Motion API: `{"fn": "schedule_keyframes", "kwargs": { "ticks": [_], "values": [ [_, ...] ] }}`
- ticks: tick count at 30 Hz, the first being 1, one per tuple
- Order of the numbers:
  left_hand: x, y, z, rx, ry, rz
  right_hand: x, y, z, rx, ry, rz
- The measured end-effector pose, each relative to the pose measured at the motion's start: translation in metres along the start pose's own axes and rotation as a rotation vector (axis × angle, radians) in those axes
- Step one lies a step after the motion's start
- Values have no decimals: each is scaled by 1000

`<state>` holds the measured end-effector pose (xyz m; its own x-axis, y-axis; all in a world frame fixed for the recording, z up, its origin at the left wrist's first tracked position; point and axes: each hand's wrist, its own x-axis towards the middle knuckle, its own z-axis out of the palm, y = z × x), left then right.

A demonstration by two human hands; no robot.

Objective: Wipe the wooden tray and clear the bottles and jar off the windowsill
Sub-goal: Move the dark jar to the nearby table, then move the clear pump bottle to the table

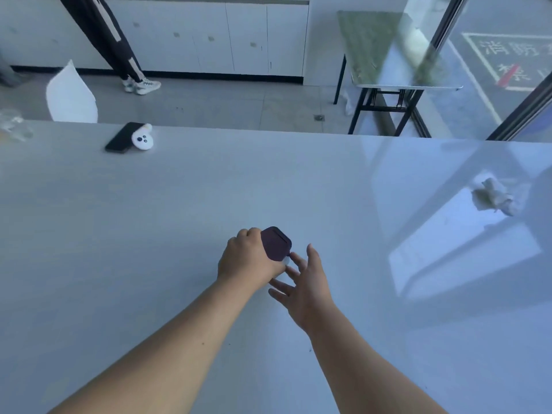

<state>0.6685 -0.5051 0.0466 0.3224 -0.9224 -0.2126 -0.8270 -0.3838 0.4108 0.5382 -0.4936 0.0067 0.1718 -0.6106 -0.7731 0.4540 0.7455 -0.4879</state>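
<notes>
**No tray, no bottles in view: hands busy with a small dark case**

Starting at the far left edge of the pale grey tabletop (149,234), there's a blurred clear cluster (13,128), possibly glass, too smeared to name or count. Next along, one black flat phone (121,138) with one small white round gadget (142,139) resting on its end. Beyond the table stands one white chair back (71,95), and one person's dark-trousered leg (112,43) crosses the floor.

Centre now: the left hand (248,259) is curled around one dark purple rounded-square case (276,243), fingers wrapped on its near side. The right hand (304,282) sits just beside it, fingers spread wide, gripping nothing, tips near the case's lower corner.

Further right, one crumpled white tissue (494,198) lies well apart, likely the wiping material.

The wooden tray, bottles, jar and windowsill simply aren't visible here. My read: nothing shows either job finished, so how much remains cannot be judged.
</notes>
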Motion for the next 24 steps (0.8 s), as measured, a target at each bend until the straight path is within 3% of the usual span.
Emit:
{"fn": "schedule_keyframes", "kwargs": {
  "ticks": [10, 13, 15, 19, 24],
  "values": [
    [2, 1, 15, 126, -72, -6, 6, 4, -6, -26, 20, 17],
    [-7, 29, 20, 273, 7, 143, -13, -10, -34, -199, 90, -122],
    [-22, 72, 28, 190, 21, 306, -37, -26, -77, -321, 200, -299],
    [-84, 196, 67, 22, -260, 531, -120, -63, -212, -533, 540, -544],
    [-220, 348, 157, 94, -494, 883, -250, -68, -416, -871, 1051, -632]
  ]
}}
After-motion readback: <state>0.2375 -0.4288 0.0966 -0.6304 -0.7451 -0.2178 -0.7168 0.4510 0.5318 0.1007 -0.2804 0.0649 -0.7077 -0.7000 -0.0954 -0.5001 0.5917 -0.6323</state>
